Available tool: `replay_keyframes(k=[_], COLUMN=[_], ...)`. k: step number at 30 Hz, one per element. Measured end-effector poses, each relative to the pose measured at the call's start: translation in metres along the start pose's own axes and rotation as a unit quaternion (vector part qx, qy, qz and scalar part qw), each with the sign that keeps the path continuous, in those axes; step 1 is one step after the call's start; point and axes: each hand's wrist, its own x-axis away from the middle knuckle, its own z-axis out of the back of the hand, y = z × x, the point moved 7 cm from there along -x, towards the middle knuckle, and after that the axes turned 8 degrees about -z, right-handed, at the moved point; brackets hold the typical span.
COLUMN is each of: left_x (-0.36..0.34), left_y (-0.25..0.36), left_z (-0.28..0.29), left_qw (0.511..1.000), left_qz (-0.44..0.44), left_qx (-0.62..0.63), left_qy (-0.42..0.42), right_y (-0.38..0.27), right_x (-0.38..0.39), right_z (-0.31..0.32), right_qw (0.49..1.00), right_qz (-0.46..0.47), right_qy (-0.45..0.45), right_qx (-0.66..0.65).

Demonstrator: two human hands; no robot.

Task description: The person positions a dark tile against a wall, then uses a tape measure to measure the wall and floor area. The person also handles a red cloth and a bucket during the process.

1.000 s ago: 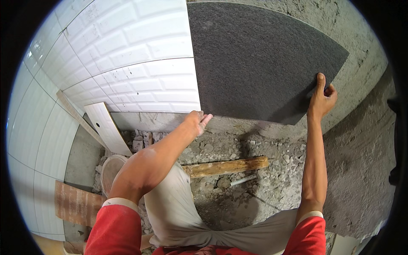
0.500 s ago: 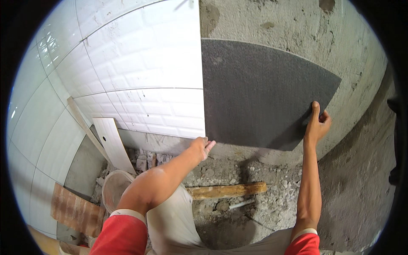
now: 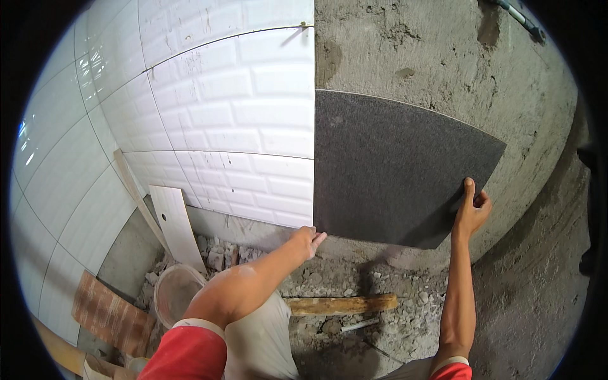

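A large dark grey tile stands against the rough bare wall, its left edge along the white brick-patterned tiles. My right hand grips the tile's lower right edge, thumb on its face and the fingers curled behind. At the lower left corner my left hand pinches the bottom edge, right by the seam with the white tiles. Part of its grip is hidden, since the hand is seen from its back.
Rubble covers the floor, with a wooden plank and a short white pipe on it. At the left are a bucket, a leaning pale board with a hole and a brown panel. A tool handle shows at the upper right.
The view has tilted upward, so the tile and both hands sit lower in the picture. A tool handle has come into sight at the top right. Both hands keep their places on the tile.
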Motion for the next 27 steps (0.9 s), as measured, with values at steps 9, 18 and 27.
replay_keyframes(k=[9, 18, 27], left_x=[0.011, 0.027, 0.029], left_y=[0.003, 0.015, 0.0], left_z=[-0.001, 0.001, 0.021], left_qw=[1.0, 0.999, 0.999], left_qz=[0.004, -0.022, -0.028], left_qx=[0.008, -0.032, -0.014], left_qy=[-0.015, -0.032, 0.022], right_y=[-0.005, -0.01, -0.012], right_x=[0.001, 0.003, 0.009], right_z=[0.005, -0.001, 0.035], right_qw=[1.0, 1.0, 1.0], right_qz=[-0.003, -0.005, -0.009], right_qy=[-0.007, -0.02, -0.017], right_qx=[0.001, 0.007, 0.01])
